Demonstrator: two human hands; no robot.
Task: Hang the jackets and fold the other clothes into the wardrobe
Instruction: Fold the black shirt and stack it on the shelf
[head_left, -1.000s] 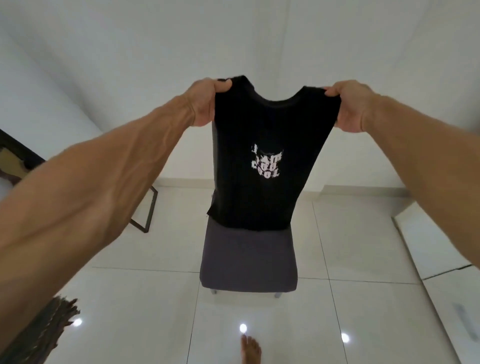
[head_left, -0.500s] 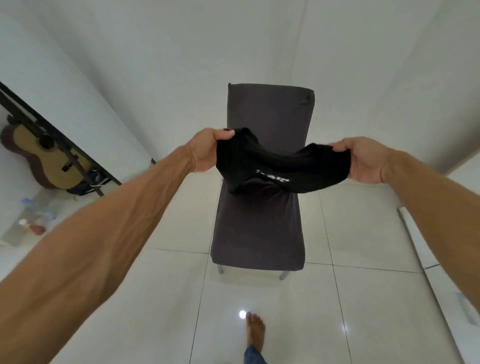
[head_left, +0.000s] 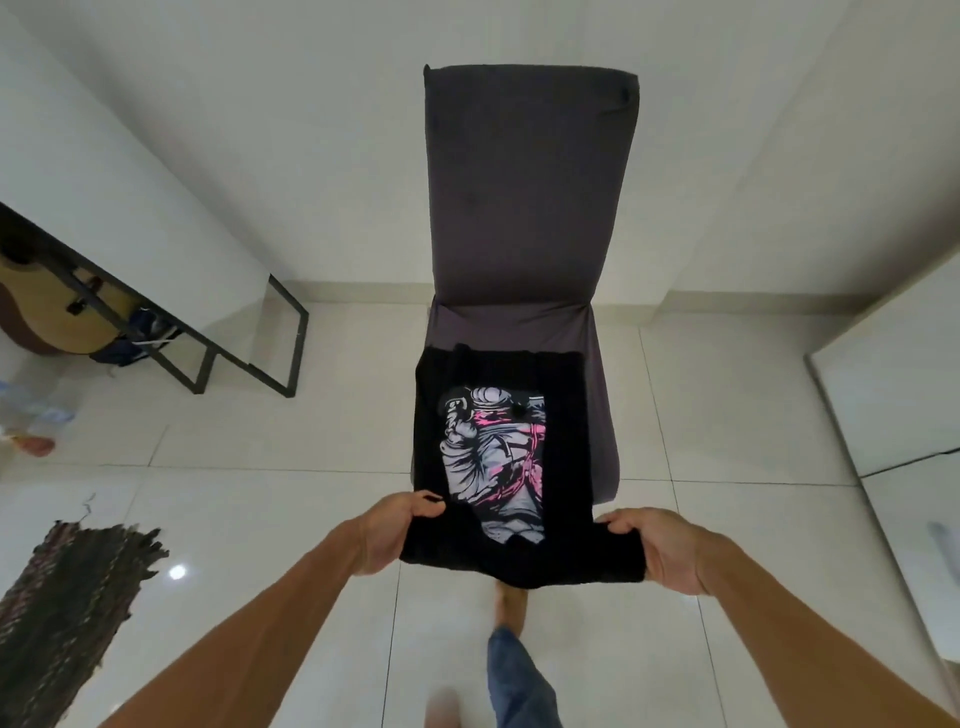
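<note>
1. The left hand (head_left: 387, 535) gripped the black T-shirt (head_left: 501, 457) at its near-left corner, fingers curled.
2. The right hand (head_left: 662, 551) gripped its near-right corner likewise.
3. The shirt lay print-up across the chair (head_left: 530, 208) seat's front edge.

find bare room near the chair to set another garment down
Bare: the chair seat strip between black shirt and backrest; floor tiles between chair and table frame; tiles up to the white cabinet. Crowded: the seat's front, where left hand and right hand grip the shirt.
</note>
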